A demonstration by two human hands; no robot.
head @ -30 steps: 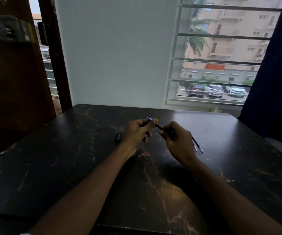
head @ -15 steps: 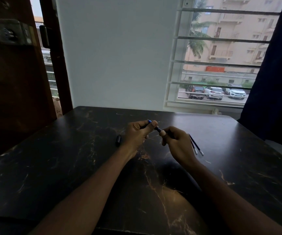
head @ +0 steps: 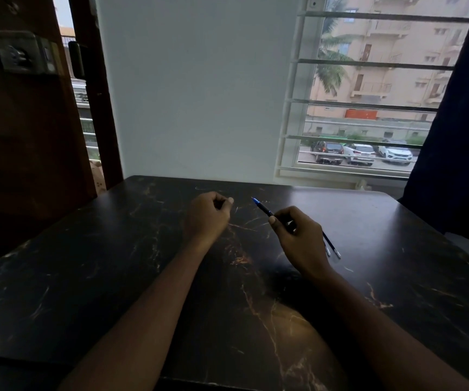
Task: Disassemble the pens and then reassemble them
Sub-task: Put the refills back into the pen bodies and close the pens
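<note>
My right hand (head: 298, 238) grips a dark pen (head: 264, 209) by its barrel, with the blue tip pointing up and to the left, above the black marble table (head: 109, 263). My left hand (head: 206, 217) hovers to the left of the pen tip, apart from it. Its fingers are curled in with the thumb against the forefinger, and whether it holds a small part is hidden. Two thin refills (head: 333, 248) lie on the table just behind my right hand. The dark cap seen earlier is out of sight, where my left hand now is.
A white wall rises behind the table's far edge. A barred window (head: 368, 103) is at the back right, a dark curtain (head: 458, 122) at the right, and a wooden door (head: 24, 122) at the left.
My left hand has let go of the pen tip and moved left, over the spot where the cap lay. My right hand keeps the pen, shifted slightly right.
</note>
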